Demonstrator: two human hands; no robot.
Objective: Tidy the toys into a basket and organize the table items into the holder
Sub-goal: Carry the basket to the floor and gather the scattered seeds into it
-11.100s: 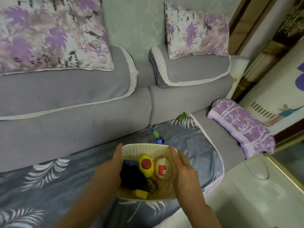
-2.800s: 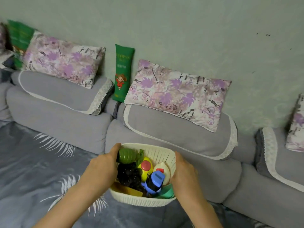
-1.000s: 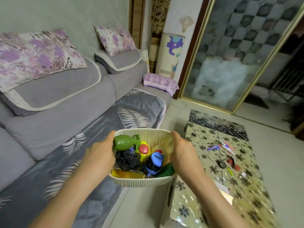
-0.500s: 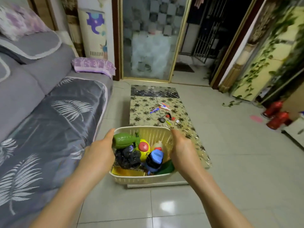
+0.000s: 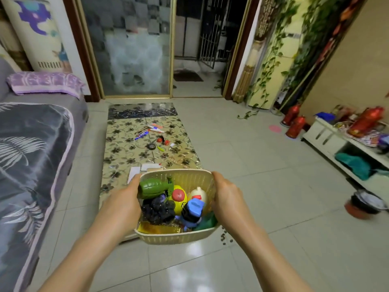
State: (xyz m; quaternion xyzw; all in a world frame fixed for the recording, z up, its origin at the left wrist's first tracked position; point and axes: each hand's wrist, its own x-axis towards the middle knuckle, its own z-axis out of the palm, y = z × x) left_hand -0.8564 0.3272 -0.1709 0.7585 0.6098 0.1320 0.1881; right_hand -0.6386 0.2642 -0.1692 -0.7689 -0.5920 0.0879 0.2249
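**Basket Held in Both Hands at the Table's Near End**

We hold the cream perforated plastic basket by its two sides. Our left hand curls round the left wall, with the thumb at the rim beside the green grenade-shaped plastic toy. Our right hand curls round the right wall, with the thumb at the rim. The basket hangs in the air over the near end of the low gold flower-patterned table.

Inside the basket lie:
- the green toy
- a yellow round toy with a red button
- a white egg-shaped toy
- a blue plastic toy
- a black knobbly toy
- a flat gold block

Scattered pens and small items lie farther along the table, well apart from the basket. A grey sofa with a leaf-print cover stands left of the table.
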